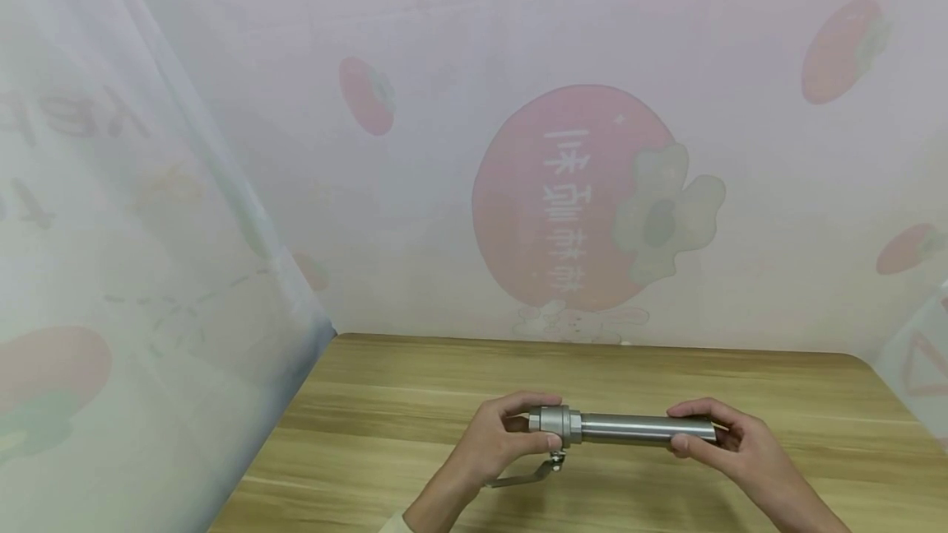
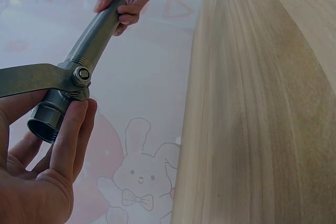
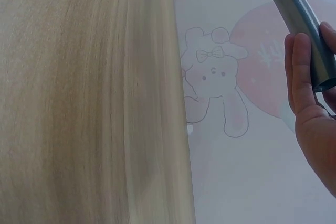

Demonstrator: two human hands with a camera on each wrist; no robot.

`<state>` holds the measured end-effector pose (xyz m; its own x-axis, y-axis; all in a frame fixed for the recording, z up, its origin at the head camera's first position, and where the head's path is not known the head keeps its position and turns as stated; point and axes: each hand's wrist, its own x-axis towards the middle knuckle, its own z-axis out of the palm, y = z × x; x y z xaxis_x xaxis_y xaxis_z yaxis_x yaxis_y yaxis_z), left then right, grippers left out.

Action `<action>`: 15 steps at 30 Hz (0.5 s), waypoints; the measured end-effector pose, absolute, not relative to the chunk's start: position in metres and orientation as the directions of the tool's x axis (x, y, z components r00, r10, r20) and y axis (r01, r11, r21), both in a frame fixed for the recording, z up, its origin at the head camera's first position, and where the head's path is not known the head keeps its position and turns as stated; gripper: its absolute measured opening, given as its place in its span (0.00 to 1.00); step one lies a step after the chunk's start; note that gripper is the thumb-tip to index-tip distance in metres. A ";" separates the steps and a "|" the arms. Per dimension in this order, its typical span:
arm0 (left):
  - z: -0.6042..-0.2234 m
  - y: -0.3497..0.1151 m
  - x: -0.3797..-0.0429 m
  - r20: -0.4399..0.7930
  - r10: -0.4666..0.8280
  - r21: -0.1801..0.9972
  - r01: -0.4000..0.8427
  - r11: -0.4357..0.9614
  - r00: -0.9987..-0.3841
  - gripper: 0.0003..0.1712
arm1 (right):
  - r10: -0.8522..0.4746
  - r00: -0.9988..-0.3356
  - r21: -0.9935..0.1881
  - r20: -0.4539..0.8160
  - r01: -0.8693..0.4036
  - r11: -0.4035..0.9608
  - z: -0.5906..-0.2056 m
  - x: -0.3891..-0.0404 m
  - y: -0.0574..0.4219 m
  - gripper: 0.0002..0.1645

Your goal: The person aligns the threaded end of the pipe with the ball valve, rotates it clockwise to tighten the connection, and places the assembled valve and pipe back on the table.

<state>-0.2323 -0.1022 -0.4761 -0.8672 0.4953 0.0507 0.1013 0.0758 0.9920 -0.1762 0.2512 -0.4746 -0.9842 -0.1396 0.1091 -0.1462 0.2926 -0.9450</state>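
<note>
Plainly, pipe and valve: the steel pipe (image 1: 629,428) and the valve (image 1: 551,424) were joined end to end above the table (image 1: 355,434), between the two hands; their long axis ran left to right, with the valve at the left.
Left hand (image 1: 492,438): its thumb and fingers were curled around the valve, the thumb on the near side; this hand was the nearer one to the threaded joint (image 2: 79,60).
Right hand (image 1: 744,444): it pinched the right end of the pipe between thumb and fingers, well apart from the joint.
Lever (image 1: 518,480): it stuck out on the valve's near side and pointed left, just beside the left hand, where it could hinder a turning.
Backdrop (image 1: 415,212): this printed sheet stood behind the table's far edge, away from both hands.
</note>
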 end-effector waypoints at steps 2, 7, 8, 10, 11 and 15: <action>-0.476 -0.102 -0.232 0.050 0.496 0.992 0.099 0.075 -0.867 0.25 | -0.134 -0.986 -0.944 0.100 -0.137 0.300 -0.475 -0.177 0.252 0.18; -0.475 -0.102 -0.232 0.047 0.503 0.994 0.092 0.064 -0.863 0.25 | -0.123 -0.989 -0.945 0.081 -0.116 0.307 -0.475 -0.177 0.252 0.18; -0.475 -0.102 -0.232 0.048 0.504 0.994 0.092 0.063 -0.863 0.26 | -0.122 -0.989 -0.944 0.082 -0.116 0.308 -0.475 -0.177 0.252 0.19; -0.474 -0.102 -0.231 0.049 0.504 0.994 0.093 0.064 -0.862 0.26 | -0.118 -0.990 -0.944 0.083 -0.116 0.309 -0.474 -0.177 0.251 0.19; -0.474 -0.102 -0.231 0.048 0.504 0.994 0.093 0.065 -0.862 0.26 | -0.116 -0.990 -0.944 0.082 -0.115 0.310 -0.474 -0.177 0.251 0.19; -0.473 -0.101 -0.231 0.049 0.504 0.994 0.091 0.058 -0.862 0.26 | -0.096 -0.993 -0.945 0.074 -0.101 0.312 -0.472 -0.176 0.249 0.19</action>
